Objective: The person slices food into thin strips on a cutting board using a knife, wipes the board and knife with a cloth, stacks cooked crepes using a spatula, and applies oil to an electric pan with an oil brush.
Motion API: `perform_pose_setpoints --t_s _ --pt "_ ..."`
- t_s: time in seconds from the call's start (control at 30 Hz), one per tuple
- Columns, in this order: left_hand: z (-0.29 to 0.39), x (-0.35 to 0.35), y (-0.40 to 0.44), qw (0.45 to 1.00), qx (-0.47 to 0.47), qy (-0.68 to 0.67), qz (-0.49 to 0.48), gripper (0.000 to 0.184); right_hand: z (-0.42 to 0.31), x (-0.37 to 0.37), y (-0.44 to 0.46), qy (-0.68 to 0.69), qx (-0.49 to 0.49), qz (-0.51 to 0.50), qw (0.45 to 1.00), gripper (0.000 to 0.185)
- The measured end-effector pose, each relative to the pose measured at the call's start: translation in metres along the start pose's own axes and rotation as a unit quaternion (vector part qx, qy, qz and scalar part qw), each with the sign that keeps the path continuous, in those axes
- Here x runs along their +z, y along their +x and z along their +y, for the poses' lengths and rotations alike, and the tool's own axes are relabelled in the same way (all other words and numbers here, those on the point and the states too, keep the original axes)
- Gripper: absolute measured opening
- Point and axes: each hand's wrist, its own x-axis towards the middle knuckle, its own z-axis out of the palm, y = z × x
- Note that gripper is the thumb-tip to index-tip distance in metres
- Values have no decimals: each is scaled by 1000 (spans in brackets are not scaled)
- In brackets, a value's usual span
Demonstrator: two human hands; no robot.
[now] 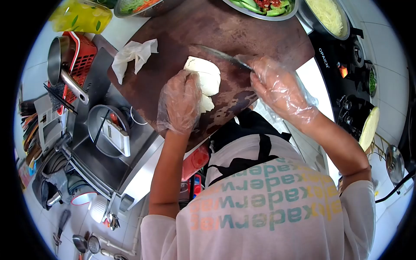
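Note:
White slabs of a soft food, perhaps tofu (209, 78), lie on a brown round cutting board (182, 28). My left hand (180, 102), in a clear plastic glove, rests on their left side with its fingers bent and pressed together. My right hand (279, 86), also gloved, is closed round the handle of a knife (221, 54). The blade points up and left, just beyond the white slabs and apart from them. A crumpled white cloth or paper (135, 57) lies on the board's left part.
A bowl of green and red vegetables (264, 8) and a bowl of pale shreds (326, 17) stand at the far side. On the right is a black stove (329, 82). A sink holding a metal bowl (97, 125) and a red basket (86, 54) are at left.

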Motion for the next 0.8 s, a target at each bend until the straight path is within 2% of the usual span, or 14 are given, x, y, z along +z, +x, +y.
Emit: perform_pose_setpoints --t_s 0.43,0.53,0.63,0.8 --pt "2 5 4 999 0 31 -10 38 -10 11 9 -65 -93 -24 993 39" --pt "2 4 5 999 1 37 -29 39 -13 9 9 -78 -81 -37 993 38" --pt "0 7 5 998 0 44 -37 40 -9 14 8 -57 -108 10 992 37" --pt "-1 6 7 998 15 32 -51 39 -13 14 10 -63 -95 7 993 34"
